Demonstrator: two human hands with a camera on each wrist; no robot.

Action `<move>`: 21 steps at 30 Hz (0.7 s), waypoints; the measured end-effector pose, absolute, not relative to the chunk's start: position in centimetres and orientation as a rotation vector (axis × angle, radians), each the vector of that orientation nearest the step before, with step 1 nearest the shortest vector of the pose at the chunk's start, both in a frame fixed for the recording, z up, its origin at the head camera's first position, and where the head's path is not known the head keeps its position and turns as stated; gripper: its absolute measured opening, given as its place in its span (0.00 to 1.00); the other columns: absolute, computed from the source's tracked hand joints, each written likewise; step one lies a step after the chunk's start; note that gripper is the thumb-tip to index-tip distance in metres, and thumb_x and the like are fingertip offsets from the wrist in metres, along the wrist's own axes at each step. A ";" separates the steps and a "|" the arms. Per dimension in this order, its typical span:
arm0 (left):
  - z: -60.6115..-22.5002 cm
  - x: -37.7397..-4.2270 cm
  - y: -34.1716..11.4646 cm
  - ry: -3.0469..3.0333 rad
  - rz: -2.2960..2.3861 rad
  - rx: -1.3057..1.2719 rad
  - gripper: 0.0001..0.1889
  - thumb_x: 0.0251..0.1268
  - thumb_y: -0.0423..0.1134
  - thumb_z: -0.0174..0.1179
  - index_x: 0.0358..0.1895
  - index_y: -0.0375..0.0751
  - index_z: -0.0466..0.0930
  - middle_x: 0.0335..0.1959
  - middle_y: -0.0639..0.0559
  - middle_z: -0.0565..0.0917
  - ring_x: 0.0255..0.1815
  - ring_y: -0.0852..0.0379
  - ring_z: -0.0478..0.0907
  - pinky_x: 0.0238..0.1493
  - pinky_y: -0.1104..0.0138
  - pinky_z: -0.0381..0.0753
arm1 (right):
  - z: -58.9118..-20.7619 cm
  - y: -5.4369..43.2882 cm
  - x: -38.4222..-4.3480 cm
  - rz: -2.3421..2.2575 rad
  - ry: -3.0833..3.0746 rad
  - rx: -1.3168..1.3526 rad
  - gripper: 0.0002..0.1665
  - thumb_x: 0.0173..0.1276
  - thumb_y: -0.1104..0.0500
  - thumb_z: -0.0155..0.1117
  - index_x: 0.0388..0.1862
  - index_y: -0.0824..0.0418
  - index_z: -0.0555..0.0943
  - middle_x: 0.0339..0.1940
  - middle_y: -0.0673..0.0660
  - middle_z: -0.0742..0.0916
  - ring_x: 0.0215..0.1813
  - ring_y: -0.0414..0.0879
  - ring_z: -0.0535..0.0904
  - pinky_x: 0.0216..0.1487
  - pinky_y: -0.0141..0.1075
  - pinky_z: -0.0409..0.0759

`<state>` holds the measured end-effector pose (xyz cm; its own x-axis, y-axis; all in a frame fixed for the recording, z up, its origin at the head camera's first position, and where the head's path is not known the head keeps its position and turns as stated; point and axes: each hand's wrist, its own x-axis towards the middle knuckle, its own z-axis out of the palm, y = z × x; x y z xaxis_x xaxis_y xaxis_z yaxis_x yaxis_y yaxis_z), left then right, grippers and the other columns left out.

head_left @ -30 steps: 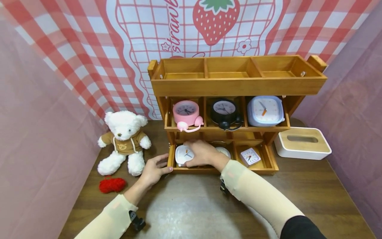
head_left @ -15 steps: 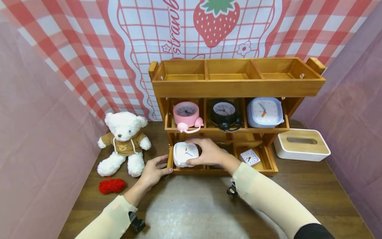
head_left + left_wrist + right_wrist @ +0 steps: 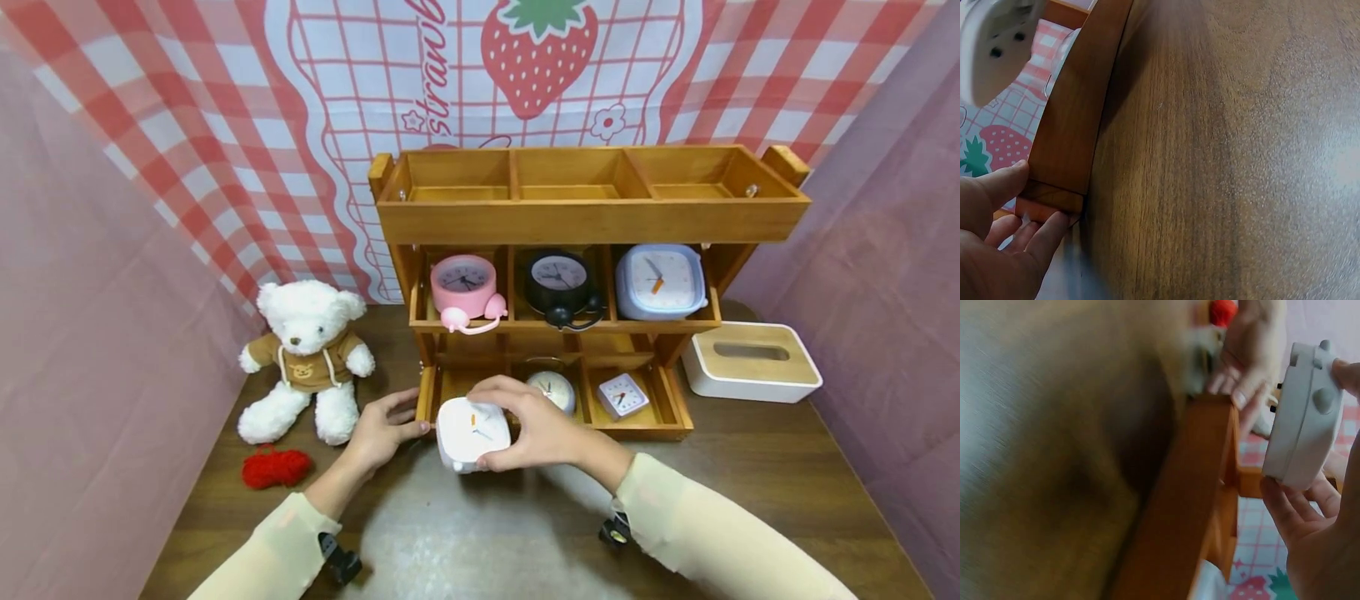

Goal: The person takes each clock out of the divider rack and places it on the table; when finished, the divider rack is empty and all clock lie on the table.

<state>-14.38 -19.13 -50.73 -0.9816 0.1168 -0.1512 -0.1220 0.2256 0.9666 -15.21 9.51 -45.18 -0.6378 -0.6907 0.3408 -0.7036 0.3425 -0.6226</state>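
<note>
R hand (image 3: 546,427) is holding a wht alarm clock (image 3: 474,433) just in front of the btm-L compartment of the 3-tier wooden rack (image 3: 592,221), orange hand showing on its dial. Thumb + fingers are pinching opp. edges, so this grip is spread to the clock's width. Can't tell how far above the desk (image 3: 450,542) the clock is hanging. L wrist view is cutting it off top L; R wrist view is showing its side, dial hidden.

L hand (image 3: 380,429) is gripping the rack's btm-L front corner: narrow grip, thumb on one face, fingertips on another. In R wrist view it's blurring.

Round clock (image 3: 551,387) in the rack's btm-mid compartment is sitting partly behind the R hand; small lilac clock (image 3: 622,396) is lying tilted btm-R. Mid tier is carrying, L to R, pink twin-bell clock (image 3: 463,283), black twin-bell clock (image 3: 557,279), blue clock (image 3: 660,283).

L of rack, teddy bear (image 3: 307,358) is sitting, w/ red yarn (image 3: 276,468) by its foot; R of rack, tissue box (image 3: 752,375) is standing. Behind rack, strawberry curtain (image 3: 540,58) is running off the top, lettering cut off.
</note>
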 end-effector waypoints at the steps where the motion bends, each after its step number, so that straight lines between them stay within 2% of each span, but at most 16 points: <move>1: -50.7 -14.4 -19.1 2.302 1.843 0.002 0.33 0.61 0.24 0.69 0.71 0.28 0.70 0.69 0.28 0.75 0.67 0.34 0.77 0.56 0.64 0.87 | -45.4 9.6 -14.8 1.192 -2.563 1.335 0.46 0.45 0.41 0.84 0.64 0.56 0.82 0.63 0.48 0.82 0.63 0.43 0.79 0.64 0.41 0.82; 9: -50.3 -14.4 -19.1 2.314 1.838 0.012 0.34 0.61 0.25 0.70 0.71 0.27 0.70 0.68 0.27 0.75 0.67 0.33 0.77 0.54 0.65 0.87 | -47.9 8.8 -11.8 1.090 -2.605 1.382 0.47 0.47 0.38 0.82 0.64 0.57 0.81 0.63 0.49 0.81 0.62 0.41 0.79 0.65 0.36 0.81; 21: -50.7 -14.4 -19.0 2.320 1.815 -0.034 0.34 0.60 0.25 0.70 0.71 0.30 0.72 0.66 0.29 0.78 0.66 0.36 0.78 0.53 0.68 0.86 | -50.8 6.9 -9.1 0.947 -2.658 1.268 0.46 0.47 0.35 0.81 0.62 0.57 0.82 0.63 0.50 0.80 0.63 0.41 0.76 0.66 0.35 0.80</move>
